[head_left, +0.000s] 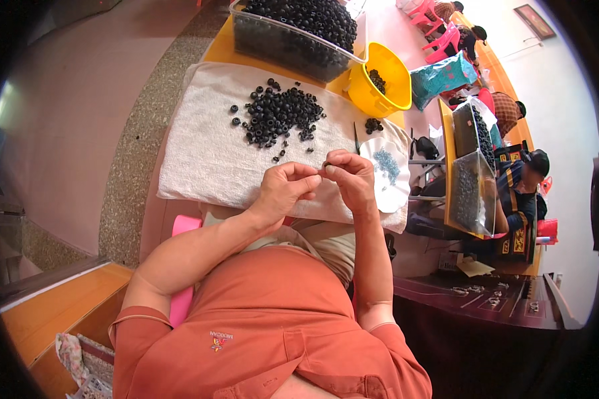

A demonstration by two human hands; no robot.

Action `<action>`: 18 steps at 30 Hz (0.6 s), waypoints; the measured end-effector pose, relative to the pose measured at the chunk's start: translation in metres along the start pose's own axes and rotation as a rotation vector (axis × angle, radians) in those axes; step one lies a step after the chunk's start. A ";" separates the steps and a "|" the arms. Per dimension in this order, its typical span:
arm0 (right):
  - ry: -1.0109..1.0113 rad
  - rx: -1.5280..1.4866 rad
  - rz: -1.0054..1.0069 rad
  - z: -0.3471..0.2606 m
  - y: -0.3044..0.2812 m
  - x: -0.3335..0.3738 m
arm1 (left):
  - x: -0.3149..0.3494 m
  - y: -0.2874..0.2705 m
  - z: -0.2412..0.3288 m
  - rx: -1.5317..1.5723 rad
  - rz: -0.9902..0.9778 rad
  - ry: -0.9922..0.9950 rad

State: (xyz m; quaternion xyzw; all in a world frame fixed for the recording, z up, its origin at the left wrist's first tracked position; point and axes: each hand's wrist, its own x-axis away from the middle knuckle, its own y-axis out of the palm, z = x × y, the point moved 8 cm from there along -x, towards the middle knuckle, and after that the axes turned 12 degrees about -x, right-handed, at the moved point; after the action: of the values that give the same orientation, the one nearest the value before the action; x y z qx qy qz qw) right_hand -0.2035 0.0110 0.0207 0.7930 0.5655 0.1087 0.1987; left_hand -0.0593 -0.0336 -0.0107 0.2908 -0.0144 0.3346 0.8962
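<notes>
My left hand (285,193) and my right hand (354,181) meet at the near edge of a white towel (196,146). Between the right thumb and fingers sits a small dark bead (326,165). The left thumb and forefinger are pinched right beside it; what they grip is too small to make out. Beyond my hands, a loose pile of black beads (283,114) spreads over the towel. By my right hand lies a white scalloped dish (396,201) holding tiny blue beads (386,166). A thin dark pointed tool (356,138) rests near a small cluster of black beads (374,126).
At the far edge stands a clear plastic bin (279,45) full of black beads, beside a yellow basin (363,93) with some more. A teal bag (442,80) is to the right. Several people sit along another table (449,193) with clear bins.
</notes>
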 end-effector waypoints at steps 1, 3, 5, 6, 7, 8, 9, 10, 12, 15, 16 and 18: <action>-0.005 0.020 -0.004 0.000 -0.002 0.001 | 0.000 0.000 0.001 -0.001 0.002 0.002; 0.011 0.027 -0.011 0.000 0.000 0.002 | -0.001 -0.001 0.000 -0.002 0.009 0.002; 0.024 0.035 -0.016 -0.001 0.002 0.004 | -0.001 -0.002 -0.001 0.013 0.006 -0.003; 0.042 0.044 -0.048 -0.001 0.004 0.004 | -0.001 -0.003 -0.001 0.013 0.006 -0.005; 0.059 0.053 -0.079 0.000 0.007 0.005 | -0.001 -0.002 -0.001 0.005 -0.013 -0.012; 0.059 0.053 -0.079 -0.001 0.009 0.006 | -0.001 -0.002 -0.002 -0.002 -0.032 -0.018; 0.067 0.067 -0.080 -0.001 0.011 0.007 | -0.001 -0.001 -0.002 -0.002 -0.032 -0.019; 0.075 0.081 -0.083 -0.001 0.012 0.007 | -0.001 -0.001 -0.001 0.005 -0.034 -0.020; 0.078 0.079 -0.082 -0.001 0.011 0.008 | 0.000 0.000 -0.001 0.012 -0.038 -0.022; 0.073 0.088 -0.089 -0.001 0.011 0.008 | 0.000 0.001 -0.001 0.007 -0.049 -0.021; 0.064 0.100 -0.096 -0.002 0.011 0.009 | 0.000 0.001 -0.002 0.024 -0.054 -0.028; 0.052 0.112 -0.096 -0.003 0.010 0.009 | -0.001 0.001 -0.002 0.041 -0.062 -0.037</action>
State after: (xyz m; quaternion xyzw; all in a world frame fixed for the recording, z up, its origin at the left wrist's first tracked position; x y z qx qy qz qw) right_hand -0.1929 0.0175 0.0277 0.7718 0.6130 0.0879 0.1441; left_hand -0.0615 -0.0326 -0.0120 0.3156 -0.0151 0.3013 0.8997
